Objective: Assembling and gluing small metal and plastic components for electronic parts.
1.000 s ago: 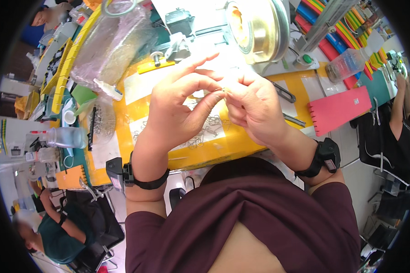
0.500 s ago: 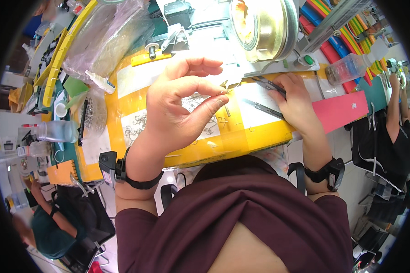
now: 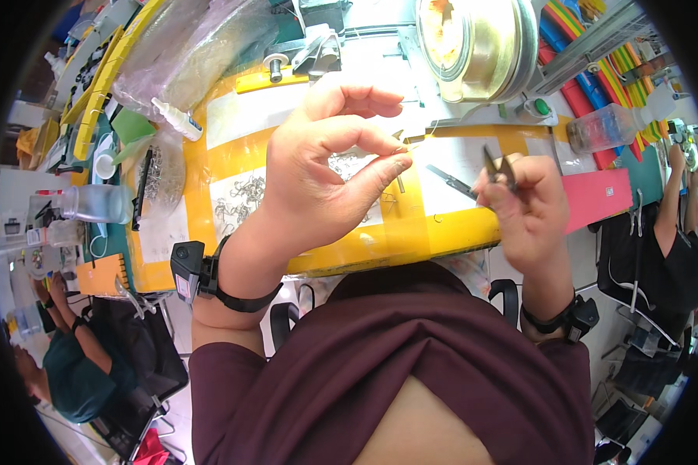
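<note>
My left hand is raised over the table, thumb and forefinger pinched on a tiny piece with a thin line running from it. The piece is too small to name. My right hand is closed around dark thread snips, their blades apart and pointing away from me. It is to the right of the left hand. A slim dark tool lies on the table just left of the snips. Several loose bent wire hooks are spread on the white paper left of my left wrist.
A large spool stands at the back beside a metal fixture. A clear jar and a red-pink sheet are at the right. A small white bottle lies at the left. Other people sit at both sides.
My right hand has lifted the snips off the table and turned them upward, blades spread. My left hand keeps its pinch on the tiny piece. The whole view has shifted slightly.
</note>
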A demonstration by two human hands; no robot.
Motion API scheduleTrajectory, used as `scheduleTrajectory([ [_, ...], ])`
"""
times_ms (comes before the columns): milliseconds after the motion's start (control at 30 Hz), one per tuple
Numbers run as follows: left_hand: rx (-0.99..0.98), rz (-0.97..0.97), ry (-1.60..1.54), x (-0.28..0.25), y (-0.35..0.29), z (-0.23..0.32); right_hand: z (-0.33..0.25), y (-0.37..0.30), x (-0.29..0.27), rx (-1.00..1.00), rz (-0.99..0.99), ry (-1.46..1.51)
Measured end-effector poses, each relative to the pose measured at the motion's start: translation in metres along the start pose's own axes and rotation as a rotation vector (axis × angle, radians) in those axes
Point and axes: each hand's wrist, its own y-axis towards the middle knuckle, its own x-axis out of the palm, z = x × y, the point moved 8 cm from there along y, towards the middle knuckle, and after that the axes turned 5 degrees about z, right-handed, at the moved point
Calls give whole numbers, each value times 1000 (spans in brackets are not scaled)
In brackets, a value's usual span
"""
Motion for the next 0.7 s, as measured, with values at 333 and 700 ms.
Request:
scheduleTrajectory([
  [333,-51,81,-122,1,0,-6,-2,-6,50,74,-80,118],
  [700,68,100,94,3,5,1,27,8,4,-20,-304,-520],
])
